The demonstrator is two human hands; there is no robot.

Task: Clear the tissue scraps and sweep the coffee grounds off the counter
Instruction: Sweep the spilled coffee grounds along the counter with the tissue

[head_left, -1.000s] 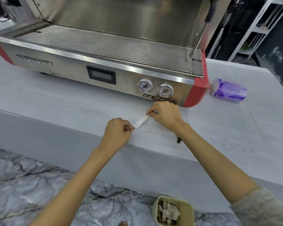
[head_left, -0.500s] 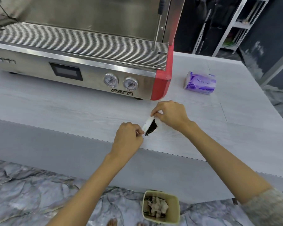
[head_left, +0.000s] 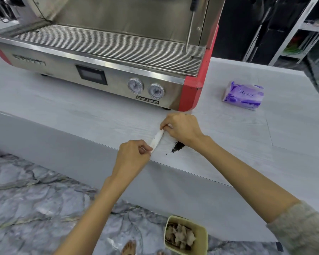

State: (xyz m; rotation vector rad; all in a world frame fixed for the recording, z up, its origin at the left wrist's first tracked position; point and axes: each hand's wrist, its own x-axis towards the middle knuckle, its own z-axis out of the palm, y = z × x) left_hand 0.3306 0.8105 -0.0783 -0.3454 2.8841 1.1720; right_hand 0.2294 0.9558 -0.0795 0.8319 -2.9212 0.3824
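A rolled white tissue [head_left: 156, 140] lies stretched on the pale counter [head_left: 81, 115] near its front edge. My left hand [head_left: 132, 156] pinches its near end and my right hand [head_left: 180, 128] pinches its far end. A small dark pile of coffee grounds [head_left: 177, 147] lies on the counter just right of the tissue, beside my right wrist, with a few loose specks toward the edge. A beige bin [head_left: 203, 234] holding crumpled tissue scraps stands on the floor below the counter.
A steel and red espresso machine [head_left: 103, 70] fills the back of the counter, its steam wand [head_left: 189, 32] hanging at the right. A purple tissue pack [head_left: 243, 94] lies to the right. Bare toes [head_left: 129, 248] show on the marble floor.
The tissue has drawn left away from the grounds, which now lie uncovered to its right. Both hands keep hold of the tissue's ends. The view has shifted left again.
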